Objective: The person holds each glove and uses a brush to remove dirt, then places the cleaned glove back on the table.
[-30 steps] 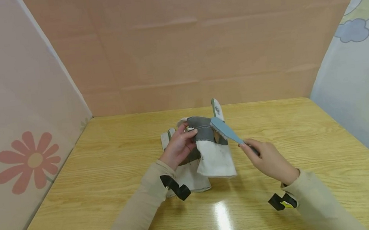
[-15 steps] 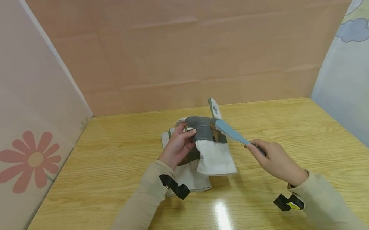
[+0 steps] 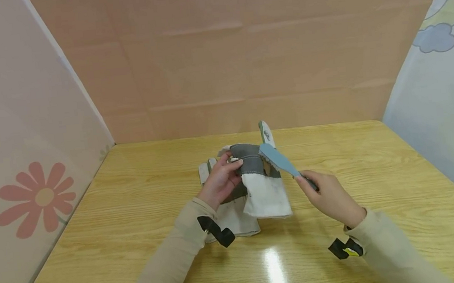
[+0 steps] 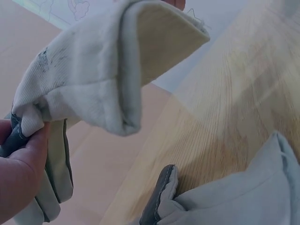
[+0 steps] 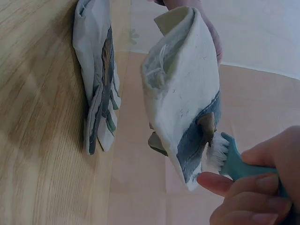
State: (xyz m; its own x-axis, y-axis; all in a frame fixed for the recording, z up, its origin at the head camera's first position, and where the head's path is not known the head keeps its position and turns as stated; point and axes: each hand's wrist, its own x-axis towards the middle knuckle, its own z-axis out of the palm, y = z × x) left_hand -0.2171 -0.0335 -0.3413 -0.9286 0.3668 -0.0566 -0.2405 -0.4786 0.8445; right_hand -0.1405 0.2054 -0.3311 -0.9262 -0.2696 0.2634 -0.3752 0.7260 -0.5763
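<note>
My left hand (image 3: 222,181) pinches a white and grey work glove (image 3: 265,195) and holds it up over the table. The glove's open cuff faces down toward me, and dark smudges mark its cloth in the left wrist view. In my right hand (image 3: 330,195) is a blue brush (image 3: 279,160), gripped by its handle. Its white bristles (image 5: 217,151) meet the glove's grey band beside a brown patch (image 5: 206,125). Beneath the held glove lies a second work glove (image 3: 237,219), partly hidden by it and by my left hand.
The wooden table (image 3: 134,206) is bounded by a pinkish-brown wall (image 3: 244,66) at the back. A flower-printed panel (image 3: 32,111) stands on the left, and one with a moon and star (image 3: 447,100) on the right. Each wrist carries a black mount (image 3: 222,235).
The brush slid right and down along the held glove, then came back up and left to about where it was. The glove swayed slightly; my left hand stayed nearly still.
</note>
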